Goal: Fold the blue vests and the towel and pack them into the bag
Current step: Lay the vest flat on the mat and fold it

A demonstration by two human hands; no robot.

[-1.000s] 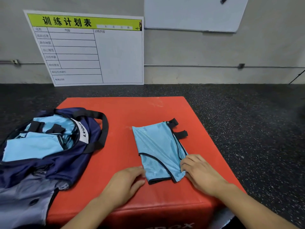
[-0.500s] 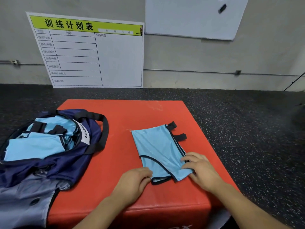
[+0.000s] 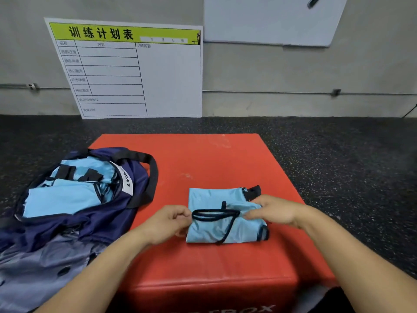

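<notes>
A light blue vest (image 3: 216,199) with black trim lies on the red box (image 3: 203,159), its near half folded up over the far half. My left hand (image 3: 171,221) pinches the folded edge at the vest's left side. My right hand (image 3: 273,211) pinches the same edge on the right. To the left, the open navy bag (image 3: 135,177) holds other folded blue vests (image 3: 61,197) inside. I see no towel apart from the blue cloth in the bag.
A grey part of the bag (image 3: 33,274) spreads over the box's near left corner. Dark speckled floor (image 3: 349,166) surrounds the box. A white schedule board (image 3: 126,68) leans on the wall behind, and a whiteboard (image 3: 270,19) hangs above.
Both hands took the vest's near edge and folded it up and away over the far half. The vest now lies shorter, with black trim showing on top.
</notes>
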